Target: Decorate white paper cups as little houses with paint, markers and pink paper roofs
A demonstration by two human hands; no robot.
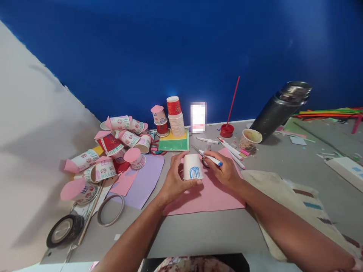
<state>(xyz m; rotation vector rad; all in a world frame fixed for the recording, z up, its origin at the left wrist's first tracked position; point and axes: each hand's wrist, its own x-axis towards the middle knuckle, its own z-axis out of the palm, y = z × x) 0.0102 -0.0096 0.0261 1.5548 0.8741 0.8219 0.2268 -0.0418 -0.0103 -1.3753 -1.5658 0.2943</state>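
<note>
Paper cup (193,167), upturned, light and likely crushable, gripped around its wall by left hand (176,182); right hand (224,170), just beside, pinches blue marker (212,159).

cup (193,167): matt white paper | sheet (210,194): matt pink paper | flask (279,107): dull metal, glossy rim
</note>
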